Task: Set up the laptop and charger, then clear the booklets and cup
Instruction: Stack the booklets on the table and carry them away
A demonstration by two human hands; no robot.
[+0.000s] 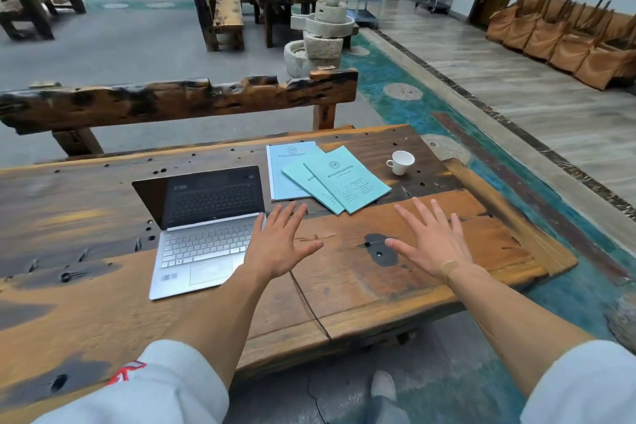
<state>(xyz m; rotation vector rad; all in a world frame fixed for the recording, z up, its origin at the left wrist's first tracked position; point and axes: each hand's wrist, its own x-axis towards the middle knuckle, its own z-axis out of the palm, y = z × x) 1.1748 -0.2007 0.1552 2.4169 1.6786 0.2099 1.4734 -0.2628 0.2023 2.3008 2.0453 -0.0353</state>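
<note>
Knotty plank table: silver laptop, teal booklets

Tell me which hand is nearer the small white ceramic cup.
Right. The right hand hovers open over the wooden table, nearer than and slightly right of the small white ceramic cup; the left hand is farther left, beside the open silver laptop.

bench: dark rough wooden bench, centre left, beyond the worn wooden table
stones: stacked grey millstones, upper centre
</note>
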